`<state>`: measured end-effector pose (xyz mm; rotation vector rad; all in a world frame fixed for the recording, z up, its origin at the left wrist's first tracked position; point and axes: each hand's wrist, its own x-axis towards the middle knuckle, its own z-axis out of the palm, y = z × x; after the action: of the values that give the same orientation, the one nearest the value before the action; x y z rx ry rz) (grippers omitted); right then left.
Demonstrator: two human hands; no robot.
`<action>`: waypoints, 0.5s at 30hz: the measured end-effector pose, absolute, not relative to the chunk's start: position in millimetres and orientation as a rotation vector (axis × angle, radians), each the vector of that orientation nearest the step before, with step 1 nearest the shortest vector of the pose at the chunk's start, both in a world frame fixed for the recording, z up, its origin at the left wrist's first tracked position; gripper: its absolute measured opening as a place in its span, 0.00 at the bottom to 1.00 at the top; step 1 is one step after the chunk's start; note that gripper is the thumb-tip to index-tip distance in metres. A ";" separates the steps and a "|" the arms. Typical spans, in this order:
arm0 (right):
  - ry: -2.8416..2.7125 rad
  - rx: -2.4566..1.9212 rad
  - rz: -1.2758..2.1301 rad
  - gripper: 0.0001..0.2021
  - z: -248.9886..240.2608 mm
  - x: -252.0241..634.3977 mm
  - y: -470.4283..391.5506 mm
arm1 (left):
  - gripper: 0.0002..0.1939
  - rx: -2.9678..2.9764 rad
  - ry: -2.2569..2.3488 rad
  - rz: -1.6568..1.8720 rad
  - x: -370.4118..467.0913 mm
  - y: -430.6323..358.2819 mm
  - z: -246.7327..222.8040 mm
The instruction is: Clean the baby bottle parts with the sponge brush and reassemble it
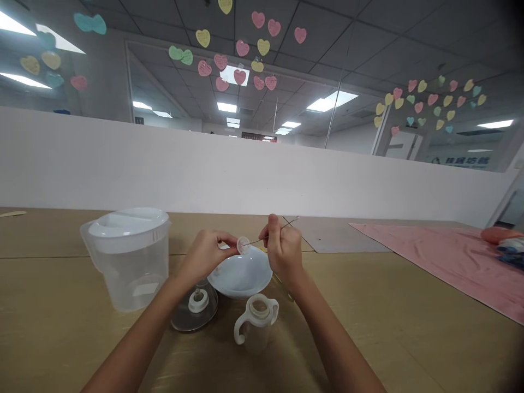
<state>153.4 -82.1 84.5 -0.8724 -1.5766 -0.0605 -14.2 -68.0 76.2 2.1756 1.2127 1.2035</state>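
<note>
My left hand pinches a small translucent round cap between thumb and fingers, its open side facing me. My right hand is closed around a thin metal rod; the rod's near end reaches into the cap, and its other end sticks out behind the hand. Directly below both hands is a white bowl. In front of the bowl stands an uncapped baby bottle with two white handles. Left of it, a white collar with a nipple rests on a round metal plate.
A clear plastic pitcher with a white lid stands at the left. A thin yellow item lies partly hidden beside the bowl. Pink cloth covers the table's right side, with an orange item on it. A low white wall borders the back.
</note>
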 end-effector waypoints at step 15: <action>-1.475 -0.861 0.483 0.31 60.0 132.9 -56.2 | 0.08 2.081 1.217 1.457 -4.9 -60.9 64.0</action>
<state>132.9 -56.2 60.0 -0.8608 -1.4747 0.4826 -4.9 -60.9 64.0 2.0807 1.2173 1.4569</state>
